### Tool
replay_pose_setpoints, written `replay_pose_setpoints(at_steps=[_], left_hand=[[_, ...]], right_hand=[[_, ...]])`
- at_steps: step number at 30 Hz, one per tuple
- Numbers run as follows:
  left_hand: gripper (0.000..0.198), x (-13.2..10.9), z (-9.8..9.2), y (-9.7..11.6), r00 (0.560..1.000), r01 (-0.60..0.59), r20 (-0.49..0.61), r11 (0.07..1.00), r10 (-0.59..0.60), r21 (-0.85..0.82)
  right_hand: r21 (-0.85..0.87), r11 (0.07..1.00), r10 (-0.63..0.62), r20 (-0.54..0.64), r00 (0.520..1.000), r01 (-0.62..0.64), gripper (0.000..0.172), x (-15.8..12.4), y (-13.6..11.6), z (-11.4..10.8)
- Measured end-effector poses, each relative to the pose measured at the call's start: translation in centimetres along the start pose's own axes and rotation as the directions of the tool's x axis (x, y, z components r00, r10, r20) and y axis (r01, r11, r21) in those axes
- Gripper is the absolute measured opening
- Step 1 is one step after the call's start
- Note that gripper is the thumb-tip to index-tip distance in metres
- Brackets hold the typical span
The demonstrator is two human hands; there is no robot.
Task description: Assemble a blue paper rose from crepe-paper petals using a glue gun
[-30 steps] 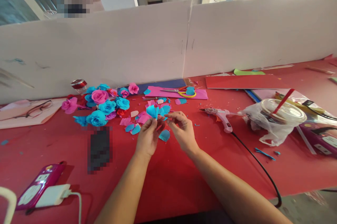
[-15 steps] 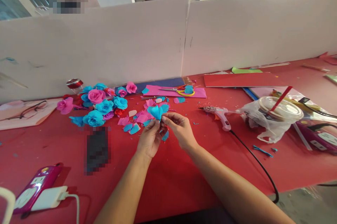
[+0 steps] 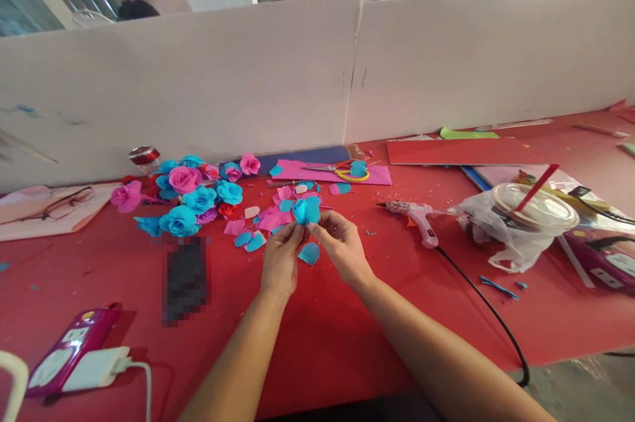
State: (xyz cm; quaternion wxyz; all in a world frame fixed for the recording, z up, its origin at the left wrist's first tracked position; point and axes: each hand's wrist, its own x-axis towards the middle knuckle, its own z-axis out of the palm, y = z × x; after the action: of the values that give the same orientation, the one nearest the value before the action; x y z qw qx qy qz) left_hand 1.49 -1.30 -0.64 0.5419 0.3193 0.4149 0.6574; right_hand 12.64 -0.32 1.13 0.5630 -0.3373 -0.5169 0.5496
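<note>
Between my two hands is a small blue paper flower (image 3: 306, 210), its petals facing up. My left hand (image 3: 282, 255) is closed on its base, thumb and fingers pinched together. From the other side, my right hand (image 3: 343, 247) pinches the flower's lower edge. Just below the fingers a loose blue petal (image 3: 309, 253) lies on the red table. Pink and blue paper petals (image 3: 270, 220) are scattered to the left of and behind the hands. Further left is a bunch of finished blue and pink paper flowers (image 3: 184, 200).
A glue gun (image 3: 414, 217) lies at right, its black cord trailing forward. Beyond it stands a lidded cup (image 3: 536, 204) in a plastic bag. Scissors (image 3: 347, 172) rest on pink paper at the back. A power strip (image 3: 74, 346) is front left. A white partition (image 3: 223, 84) closes the far side.
The blue flower has turned in my fingers, so its petals sit differently. The loose petal below shows more fully. The view has shifted slightly.
</note>
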Motion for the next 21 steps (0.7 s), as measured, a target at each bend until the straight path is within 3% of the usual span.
replay_pose_setpoints(at_steps=[11,21], left_hand=[[0.021,0.06,-0.45,-0.51,0.999,-0.028,-0.044,0.996,0.032,0.083],[0.025,-0.36,-0.38,-0.37,0.994,-0.084,-0.047,0.968,0.097,0.236]], right_hand=[[-0.035,0.999,-0.008,0.006,1.0,0.008,0.012,-0.05,0.33,-0.01],[-0.16,0.983,-0.092,-0.012,0.996,0.089,0.01,-0.1,0.04,0.01]])
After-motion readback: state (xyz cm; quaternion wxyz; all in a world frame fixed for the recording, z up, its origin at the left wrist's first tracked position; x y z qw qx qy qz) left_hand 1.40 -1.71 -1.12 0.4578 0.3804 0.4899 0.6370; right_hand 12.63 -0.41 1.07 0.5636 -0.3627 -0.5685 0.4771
